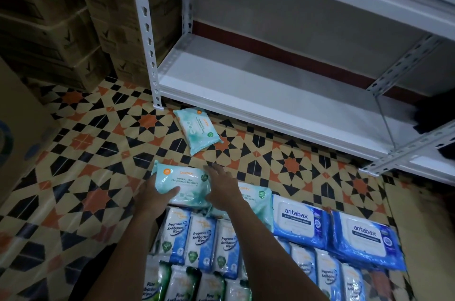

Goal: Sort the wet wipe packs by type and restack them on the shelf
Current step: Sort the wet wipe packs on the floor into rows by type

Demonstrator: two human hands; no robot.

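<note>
**Teal pack in hand, shelf bare**

Head view: left hand [157, 196] grips a teal antibacterial wipes pack [182, 183] from its near-left edge, thumb curled over the top face. Right hand [221, 188] lies flat against the pack's right end, fingers straight and spread. The pack is held just above the near rows of packs on the patterned tile floor [81, 153]. A second teal pack [199, 132] lies alone on the floor, near the white shelf [258, 84]. A third teal pack [256, 199] sits under the right forearm, beside two blue antabax packs [298, 220]. White-and-blue fragrance-free packs [197, 241] stand in rows below; pine packs [182, 283] nearest. Cardboard boxes [61, 17] stacked left.
</note>
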